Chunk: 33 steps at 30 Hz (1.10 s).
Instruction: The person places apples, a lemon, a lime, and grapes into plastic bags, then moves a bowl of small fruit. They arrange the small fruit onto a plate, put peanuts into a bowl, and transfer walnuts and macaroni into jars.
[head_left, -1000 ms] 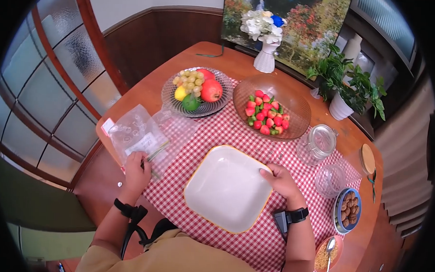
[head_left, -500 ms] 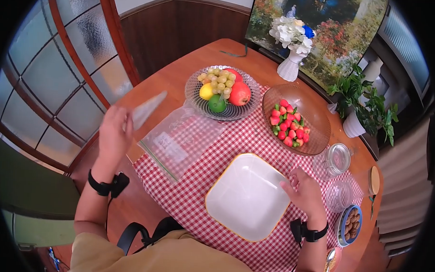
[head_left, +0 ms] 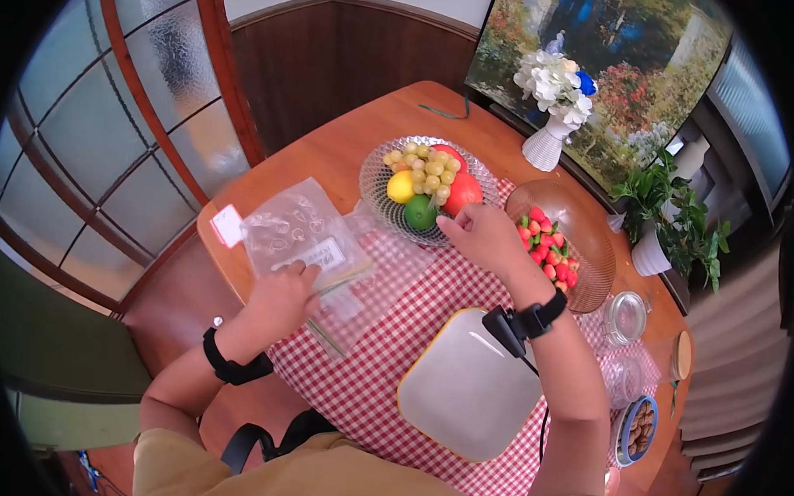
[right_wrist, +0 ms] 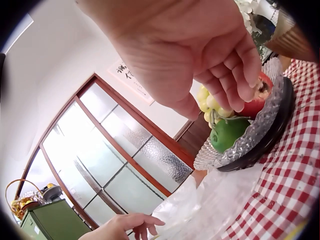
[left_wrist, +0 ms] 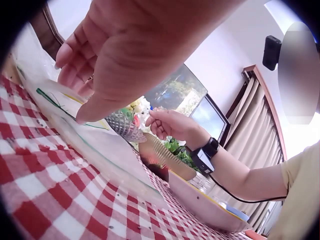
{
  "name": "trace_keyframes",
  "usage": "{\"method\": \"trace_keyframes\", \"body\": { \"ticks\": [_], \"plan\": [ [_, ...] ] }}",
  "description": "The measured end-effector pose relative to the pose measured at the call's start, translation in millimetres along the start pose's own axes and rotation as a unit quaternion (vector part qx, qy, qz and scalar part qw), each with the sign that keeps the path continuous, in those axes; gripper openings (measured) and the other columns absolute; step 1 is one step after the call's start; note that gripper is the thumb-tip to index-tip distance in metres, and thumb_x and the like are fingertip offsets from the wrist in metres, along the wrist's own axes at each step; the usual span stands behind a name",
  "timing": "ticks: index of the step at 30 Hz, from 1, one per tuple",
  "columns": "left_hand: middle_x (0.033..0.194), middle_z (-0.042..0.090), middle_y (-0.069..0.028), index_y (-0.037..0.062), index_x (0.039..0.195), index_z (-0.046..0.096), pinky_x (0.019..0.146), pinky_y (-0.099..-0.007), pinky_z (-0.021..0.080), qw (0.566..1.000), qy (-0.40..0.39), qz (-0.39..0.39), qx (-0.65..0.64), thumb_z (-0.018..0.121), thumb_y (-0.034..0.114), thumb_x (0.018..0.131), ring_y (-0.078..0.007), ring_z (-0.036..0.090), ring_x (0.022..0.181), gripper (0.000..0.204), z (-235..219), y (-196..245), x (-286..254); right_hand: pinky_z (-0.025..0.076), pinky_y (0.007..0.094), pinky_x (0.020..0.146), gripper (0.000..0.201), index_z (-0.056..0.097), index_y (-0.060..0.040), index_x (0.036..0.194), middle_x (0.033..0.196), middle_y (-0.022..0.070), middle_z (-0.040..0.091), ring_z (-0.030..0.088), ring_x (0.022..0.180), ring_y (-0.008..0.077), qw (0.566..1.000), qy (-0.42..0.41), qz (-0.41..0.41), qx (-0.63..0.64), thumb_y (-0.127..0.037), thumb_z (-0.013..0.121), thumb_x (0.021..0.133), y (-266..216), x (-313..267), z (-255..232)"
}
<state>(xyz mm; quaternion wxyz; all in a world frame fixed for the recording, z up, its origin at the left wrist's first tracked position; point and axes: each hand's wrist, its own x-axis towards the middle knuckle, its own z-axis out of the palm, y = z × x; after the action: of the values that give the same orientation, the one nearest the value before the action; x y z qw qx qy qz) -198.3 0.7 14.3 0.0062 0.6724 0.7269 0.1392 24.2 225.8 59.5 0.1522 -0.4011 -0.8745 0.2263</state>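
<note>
My left hand [head_left: 281, 301] rests at the near edge of a clear zip bag [head_left: 306, 219], its fingers relaxed. This bag carries a white label and overlaps a second clear bag [head_left: 396, 261]. My right hand [head_left: 486, 238] hovers empty at the near right side of a glass fruit bowl [head_left: 371, 199], fingers loosely bent. In the bowl lie green grapes [right_wrist: 210, 102], a green fruit [right_wrist: 229, 134], a yellow fruit [head_left: 401, 187] and red fruits [right_wrist: 264, 92]. A white square dish [head_left: 462, 390] with a yellow rim sits in front of me, partly behind my right forearm.
A brown glass bowl [head_left: 595, 224] of small red fruits stands right of the fruit bowl, partly hidden by my arm. Glass jars [head_left: 626, 317] and a bowl of walnuts [head_left: 642, 427] line the right side. A flower vase [head_left: 549, 144] and potted plant [head_left: 650, 252] stand behind.
My left hand lifted the zip bag, then brought it down over the second bag. My right hand left the dish and moved up and left to the fruit bowl.
</note>
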Motion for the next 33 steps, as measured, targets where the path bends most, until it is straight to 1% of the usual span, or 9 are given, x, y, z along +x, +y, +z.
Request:
{"method": "trace_keyframes", "body": {
  "ticks": [3,7,13,16,21,23,25,31,33],
  "plan": [
    [0.084,0.059,-0.0178,0.0009,0.097,0.059,0.069,-0.0418,0.052,0.999,-0.052,-0.007,0.016,0.064,0.009,0.078,-0.035,0.063,0.08,0.021,-2,-8,-3,0.052,0.0419,0.066,0.043,0.067,-0.003,0.072,0.07,0.0165,0.065,0.065,0.07,0.0321,0.993,0.035,0.05,-0.102,-0.044,0.065,0.082,-15,18,6],
    [0.085,0.059,-0.0164,0.0014,0.094,0.06,0.068,-0.0412,0.052,1.0,-0.005,0.004,0.002,0.062,0.008,0.078,-0.0337,0.062,0.08,0.017,-7,-31,-6,0.052,0.0421,0.065,0.041,0.068,-0.0045,0.074,0.07,0.0155,0.066,0.065,0.07,0.032,0.989,0.077,0.065,-0.108,-0.045,0.065,0.082,-16,25,23],
    [0.081,0.056,-0.0136,0.0059,0.095,0.064,0.063,-0.0393,0.05,0.947,0.305,-0.021,0.099,0.061,0.003,0.081,-0.0326,0.06,0.072,0.015,-77,-34,14,0.053,0.0455,0.069,0.029,0.068,-0.0027,0.081,0.075,0.0185,0.067,0.067,0.073,0.0354,0.989,0.123,0.04,-0.07,-0.031,0.062,0.081,-3,23,36],
    [0.079,0.055,-0.0116,0.008,0.097,0.066,0.06,-0.037,0.049,0.928,0.354,-0.035,0.108,0.062,0.003,0.081,-0.029,0.06,0.067,0.017,-103,-30,16,0.052,0.0451,0.068,0.021,0.067,-0.0067,0.077,0.073,0.0148,0.067,0.066,0.072,0.0331,0.985,0.148,0.045,-0.078,-0.027,0.062,0.081,-2,20,36],
    [0.078,0.055,-0.0101,0.0074,0.097,0.067,0.058,-0.0347,0.049,0.917,0.377,-0.019,0.129,0.063,0.003,0.081,-0.0269,0.06,0.065,0.017,-114,-21,15,0.052,0.0431,0.068,0.038,0.065,-0.0036,0.082,0.075,0.0173,0.066,0.066,0.075,0.0333,0.985,0.161,0.006,-0.064,-0.042,0.064,0.083,-48,-11,13],
    [0.077,0.056,-0.0101,0.0072,0.097,0.067,0.058,-0.0348,0.05,0.922,0.366,0.0,0.124,0.063,0.002,0.08,-0.0278,0.06,0.064,0.018,-107,-15,15,0.051,0.0391,0.065,0.053,0.064,-0.0013,0.077,0.072,0.0162,0.066,0.066,0.071,0.0294,0.995,0.089,-0.05,-0.009,-0.054,0.061,0.083,-75,-25,10],
    [0.078,0.056,-0.0104,0.0072,0.096,0.067,0.058,-0.0351,0.05,0.927,0.356,0.006,0.114,0.063,0.002,0.079,-0.0282,0.06,0.064,0.018,-96,-7,17,0.051,0.0361,0.063,0.061,0.064,-0.0007,0.075,0.07,0.0137,0.066,0.065,0.067,0.0251,0.984,0.001,-0.053,0.172,-0.061,0.058,0.083,-96,-34,20],
    [0.077,0.056,-0.0124,0.0059,0.094,0.066,0.058,-0.0373,0.05,0.954,0.293,0.018,0.062,0.064,0.005,0.078,-0.0302,0.061,0.066,0.016,-70,19,23,0.049,0.0411,0.066,0.047,0.068,0.0007,0.075,0.072,0.0194,0.065,0.064,0.07,0.0353,0.957,-0.027,-0.062,0.282,-0.046,0.064,0.081,-106,-28,67],
    [0.078,0.056,-0.0125,0.0057,0.093,0.066,0.058,-0.037,0.05,0.944,0.32,0.008,0.082,0.064,0.004,0.078,-0.0299,0.061,0.065,0.015,-78,8,27,0.049,0.0376,0.063,0.038,0.066,0.0005,0.073,0.066,0.0163,0.064,0.064,0.065,0.0285,0.968,-0.007,-0.048,0.247,-0.037,0.065,0.08,-90,-21,74]
  ]
}}
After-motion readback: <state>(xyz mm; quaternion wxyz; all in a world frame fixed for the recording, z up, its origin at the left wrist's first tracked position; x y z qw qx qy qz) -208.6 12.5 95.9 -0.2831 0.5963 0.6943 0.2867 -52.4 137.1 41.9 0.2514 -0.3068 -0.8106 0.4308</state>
